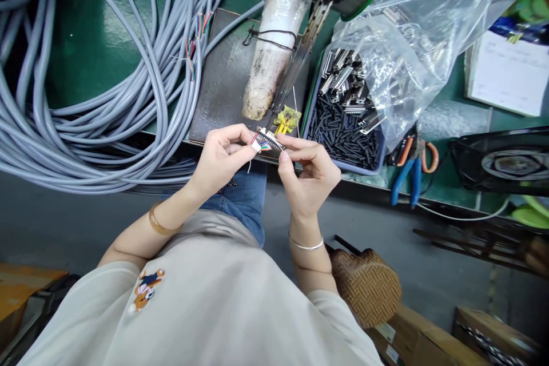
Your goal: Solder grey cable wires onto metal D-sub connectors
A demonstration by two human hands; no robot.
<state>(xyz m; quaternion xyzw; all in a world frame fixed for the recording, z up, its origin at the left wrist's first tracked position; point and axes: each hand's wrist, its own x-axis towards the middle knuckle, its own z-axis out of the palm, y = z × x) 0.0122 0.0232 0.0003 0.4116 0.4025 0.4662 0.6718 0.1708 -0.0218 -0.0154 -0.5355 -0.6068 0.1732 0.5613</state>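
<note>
My left hand (pixel 225 154) is closed in a pinch on a cable end, with thin coloured wires (pixel 265 147) fanning out of it. These wires meet a small metal-shelled connector (pixel 269 138) with a row of dark pins. My right hand (pixel 307 170) has thumb and fingers pinched at the right end of that connector. Just above it, a soldering iron (pixel 295 68) with a slotted metal shaft points down, its tip close to the connector; whether they touch I cannot tell. A yellow piece (pixel 286 121) lies behind the connector.
Grey cables (pixel 158 80) with stripped ends pile up on the left. A blue bin (pixel 377 163) holds connectors and short black tubes, partly under a clear plastic bag (pixel 412 28). Pliers (pixel 412 168) lie right of it. A plastic-wrapped white tube (pixel 268 63) stands over a dark board (pixel 227 74).
</note>
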